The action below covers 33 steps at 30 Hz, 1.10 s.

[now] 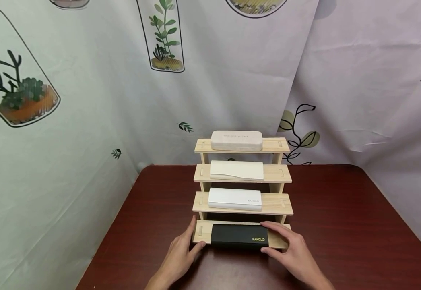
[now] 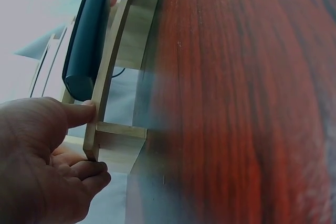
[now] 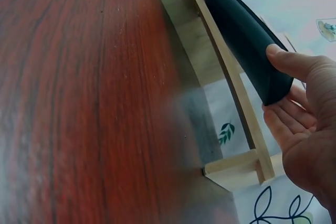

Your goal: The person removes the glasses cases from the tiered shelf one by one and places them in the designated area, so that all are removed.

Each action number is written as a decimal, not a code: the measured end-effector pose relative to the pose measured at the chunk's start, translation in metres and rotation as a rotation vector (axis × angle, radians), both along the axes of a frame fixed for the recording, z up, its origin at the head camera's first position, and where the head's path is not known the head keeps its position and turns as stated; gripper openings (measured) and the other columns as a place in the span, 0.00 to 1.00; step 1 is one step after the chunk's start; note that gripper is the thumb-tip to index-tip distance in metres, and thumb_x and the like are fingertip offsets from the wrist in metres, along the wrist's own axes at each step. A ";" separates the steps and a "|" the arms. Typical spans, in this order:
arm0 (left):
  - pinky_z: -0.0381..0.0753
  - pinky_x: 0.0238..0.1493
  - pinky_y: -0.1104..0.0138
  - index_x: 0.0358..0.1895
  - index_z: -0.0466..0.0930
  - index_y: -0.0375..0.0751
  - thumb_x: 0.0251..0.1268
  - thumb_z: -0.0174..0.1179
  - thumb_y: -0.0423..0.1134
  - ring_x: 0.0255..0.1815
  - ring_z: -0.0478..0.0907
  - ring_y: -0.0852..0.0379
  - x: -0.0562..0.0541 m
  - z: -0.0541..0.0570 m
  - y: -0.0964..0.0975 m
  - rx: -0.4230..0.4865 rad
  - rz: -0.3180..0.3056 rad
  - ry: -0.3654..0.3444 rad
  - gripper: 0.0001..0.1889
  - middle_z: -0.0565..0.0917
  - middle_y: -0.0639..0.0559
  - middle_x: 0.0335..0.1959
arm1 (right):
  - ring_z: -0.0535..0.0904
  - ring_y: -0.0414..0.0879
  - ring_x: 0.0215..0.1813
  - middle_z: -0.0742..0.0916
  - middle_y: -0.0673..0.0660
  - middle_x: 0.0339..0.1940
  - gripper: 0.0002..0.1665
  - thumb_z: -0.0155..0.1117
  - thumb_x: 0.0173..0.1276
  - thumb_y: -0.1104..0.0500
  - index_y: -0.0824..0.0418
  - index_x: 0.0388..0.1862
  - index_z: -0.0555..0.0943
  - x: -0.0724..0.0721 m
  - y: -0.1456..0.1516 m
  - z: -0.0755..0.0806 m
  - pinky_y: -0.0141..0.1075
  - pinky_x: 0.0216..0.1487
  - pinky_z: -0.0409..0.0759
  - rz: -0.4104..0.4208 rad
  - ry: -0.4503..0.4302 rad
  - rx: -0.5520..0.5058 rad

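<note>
A black glasses case (image 1: 238,234) with gold lettering lies on the lowest step of a light wooden tiered stand (image 1: 276,173). My right hand (image 1: 298,253) holds the right end of this case; in the right wrist view the thumb (image 3: 295,62) presses its front while the fingers are at its end. At the left end of the lowest step, my left hand (image 1: 177,254) grips the wood. The left wrist view shows the left thumb (image 2: 79,113) on the board's edge and curled fingers (image 2: 89,174) beneath.
Above the black case, each higher step bears one case: a white case (image 1: 235,199), a cream case (image 1: 236,170) with a curved flap, and a pale rounded case (image 1: 236,141) on top. The stand is on a dark red wooden table (image 1: 333,213). Behind hangs a plant-printed curtain (image 1: 232,80).
</note>
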<state>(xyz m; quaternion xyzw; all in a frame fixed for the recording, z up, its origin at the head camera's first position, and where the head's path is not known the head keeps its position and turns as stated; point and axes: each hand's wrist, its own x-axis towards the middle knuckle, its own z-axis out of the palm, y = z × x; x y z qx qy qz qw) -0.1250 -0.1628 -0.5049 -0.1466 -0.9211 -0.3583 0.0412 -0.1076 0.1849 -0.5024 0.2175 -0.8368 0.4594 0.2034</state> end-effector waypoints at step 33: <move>0.77 0.66 0.44 0.83 0.58 0.30 0.72 0.71 0.41 0.71 0.76 0.41 -0.001 0.002 0.002 -0.016 0.005 0.006 0.44 0.74 0.34 0.74 | 0.83 0.33 0.60 0.88 0.50 0.63 0.45 0.87 0.53 0.71 0.54 0.71 0.82 0.014 0.091 0.070 0.21 0.56 0.78 -0.111 -0.060 0.024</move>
